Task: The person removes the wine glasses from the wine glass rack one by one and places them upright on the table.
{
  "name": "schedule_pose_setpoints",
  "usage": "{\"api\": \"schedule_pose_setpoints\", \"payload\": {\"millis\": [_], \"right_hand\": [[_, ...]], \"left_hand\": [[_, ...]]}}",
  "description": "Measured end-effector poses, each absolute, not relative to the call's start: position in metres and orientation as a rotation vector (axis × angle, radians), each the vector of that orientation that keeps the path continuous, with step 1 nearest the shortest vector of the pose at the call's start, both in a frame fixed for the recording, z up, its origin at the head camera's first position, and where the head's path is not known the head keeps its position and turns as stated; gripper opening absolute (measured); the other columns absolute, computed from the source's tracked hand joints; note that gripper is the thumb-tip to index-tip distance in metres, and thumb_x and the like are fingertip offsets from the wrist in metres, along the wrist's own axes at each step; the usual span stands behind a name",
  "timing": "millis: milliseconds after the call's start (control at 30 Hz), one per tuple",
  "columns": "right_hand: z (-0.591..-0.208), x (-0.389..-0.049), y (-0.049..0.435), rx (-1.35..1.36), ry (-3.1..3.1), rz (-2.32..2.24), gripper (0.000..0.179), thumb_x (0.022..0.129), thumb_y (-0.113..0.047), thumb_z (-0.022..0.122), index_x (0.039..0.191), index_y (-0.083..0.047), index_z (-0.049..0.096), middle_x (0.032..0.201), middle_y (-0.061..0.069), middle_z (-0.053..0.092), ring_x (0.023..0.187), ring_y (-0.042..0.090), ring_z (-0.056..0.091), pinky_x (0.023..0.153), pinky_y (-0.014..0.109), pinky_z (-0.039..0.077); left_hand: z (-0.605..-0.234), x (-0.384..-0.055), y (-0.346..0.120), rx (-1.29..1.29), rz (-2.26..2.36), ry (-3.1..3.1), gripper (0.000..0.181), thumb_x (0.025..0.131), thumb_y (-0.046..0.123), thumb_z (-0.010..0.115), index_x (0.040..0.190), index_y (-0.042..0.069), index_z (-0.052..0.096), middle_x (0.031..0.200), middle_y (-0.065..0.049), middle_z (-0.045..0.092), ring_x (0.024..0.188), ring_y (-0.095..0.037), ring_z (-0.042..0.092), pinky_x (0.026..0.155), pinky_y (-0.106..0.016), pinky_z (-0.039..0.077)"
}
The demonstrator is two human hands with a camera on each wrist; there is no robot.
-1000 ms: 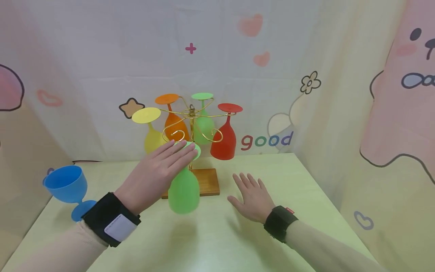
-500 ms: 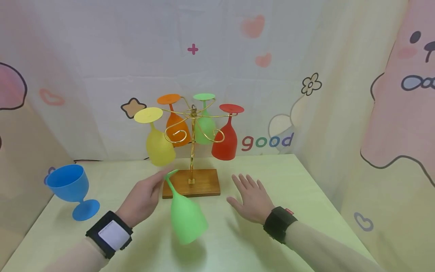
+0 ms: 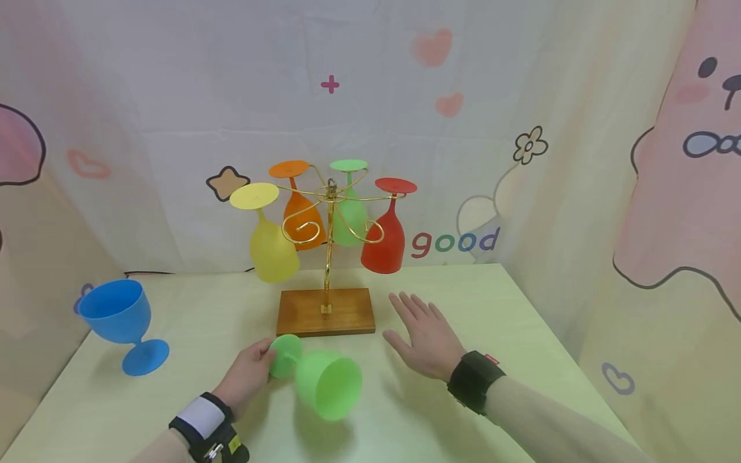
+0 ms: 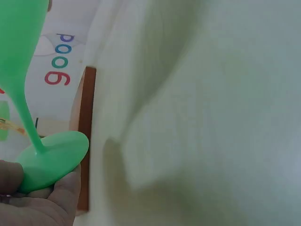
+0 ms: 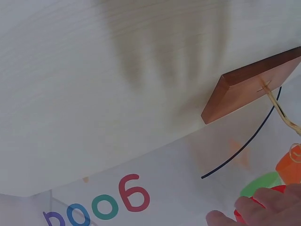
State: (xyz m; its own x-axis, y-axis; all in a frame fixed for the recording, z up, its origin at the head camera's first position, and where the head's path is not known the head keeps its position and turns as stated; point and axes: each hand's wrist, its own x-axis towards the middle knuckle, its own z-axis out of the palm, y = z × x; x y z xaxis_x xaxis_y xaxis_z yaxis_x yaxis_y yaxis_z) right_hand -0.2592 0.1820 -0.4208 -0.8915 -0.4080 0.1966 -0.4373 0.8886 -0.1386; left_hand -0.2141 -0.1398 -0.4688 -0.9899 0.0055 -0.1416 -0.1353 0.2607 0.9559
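Observation:
My left hand (image 3: 244, 378) pinches a green plastic goblet (image 3: 309, 376) by the edge of its foot. The goblet is tipped on its side above the table, its mouth facing down and right towards me. In the left wrist view, thumb and fingers meet on the rim of the round foot (image 4: 56, 162). My right hand (image 3: 427, 339) hovers palm down, fingers straight and holding nothing, right of a brass goblet rack's wooden base (image 3: 356, 312). Upside down on the rack's arms hang a yellow goblet (image 3: 272, 251), an orange one (image 3: 301, 215), another green one (image 3: 350, 218) and a red one (image 3: 386, 241).
A blue goblet (image 3: 116, 315) stands upright at the table's left side. Two curled brass arms (image 3: 303, 241) at the rack's front carry no goblet. Behind the table (image 3: 463, 289) hangs a printed curtain (image 3: 260, 83).
My left hand has drawn back from the rack, lowering the green goblet and turning it from upside down onto its side. The right hand has shifted only slightly.

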Motion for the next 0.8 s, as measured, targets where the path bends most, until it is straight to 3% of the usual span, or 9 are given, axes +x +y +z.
{"api": "schedule_pose_setpoints", "payload": {"millis": [267, 500, 667, 800], "right_hand": [[-0.412, -0.257, 0.178, 0.761, -2.772, 0.350, 0.070, 0.095, -0.054, 0.041, 0.153, -0.022, 0.023, 0.156, 0.004, 0.031, 0.140, 0.023, 0.021, 0.114, 0.056, 0.026], [-0.408, -0.258, 0.177, 0.903, -2.677, 0.361, 0.069, 0.096, -0.053, 0.040, 0.153, -0.018, 0.023, 0.156, 0.003, 0.031, 0.141, 0.021, 0.021, 0.114, 0.054, 0.027], [-0.401, -0.257, 0.175, 1.020, -2.587, 0.372, 0.068, 0.095, -0.046, 0.045, 0.152, -0.015, 0.025, 0.156, 0.003, 0.030, 0.141, 0.019, 0.019, 0.115, 0.053, 0.026], [-0.390, -0.253, 0.170, 1.136, -2.497, 0.391, 0.068, 0.094, -0.042, 0.048, 0.152, -0.014, 0.026, 0.155, 0.005, 0.031, 0.141, 0.018, 0.019, 0.114, 0.054, 0.027]], "left_hand": [[-0.481, -0.206, -0.123, -0.233, 2.094, 1.959, 0.041, 0.102, 0.006, 0.032, 0.140, -0.006, 0.039, 0.122, -0.021, 0.055, 0.097, -0.021, 0.058, 0.082, -0.031, 0.054], [-0.480, -0.199, -0.115, -0.255, 2.113, 1.832, 0.040, 0.101, 0.005, 0.033, 0.137, -0.008, 0.043, 0.112, -0.015, 0.060, 0.093, -0.019, 0.056, 0.079, -0.029, 0.053], [-0.479, -0.197, -0.110, -0.235, 2.103, 1.816, 0.040, 0.101, 0.005, 0.031, 0.137, -0.010, 0.041, 0.119, -0.022, 0.059, 0.099, -0.021, 0.059, 0.090, -0.038, 0.053], [-0.477, -0.196, -0.107, -0.239, 2.111, 1.809, 0.042, 0.102, 0.004, 0.028, 0.140, -0.011, 0.034, 0.130, -0.034, 0.050, 0.109, -0.031, 0.058, 0.100, -0.051, 0.046]]}}
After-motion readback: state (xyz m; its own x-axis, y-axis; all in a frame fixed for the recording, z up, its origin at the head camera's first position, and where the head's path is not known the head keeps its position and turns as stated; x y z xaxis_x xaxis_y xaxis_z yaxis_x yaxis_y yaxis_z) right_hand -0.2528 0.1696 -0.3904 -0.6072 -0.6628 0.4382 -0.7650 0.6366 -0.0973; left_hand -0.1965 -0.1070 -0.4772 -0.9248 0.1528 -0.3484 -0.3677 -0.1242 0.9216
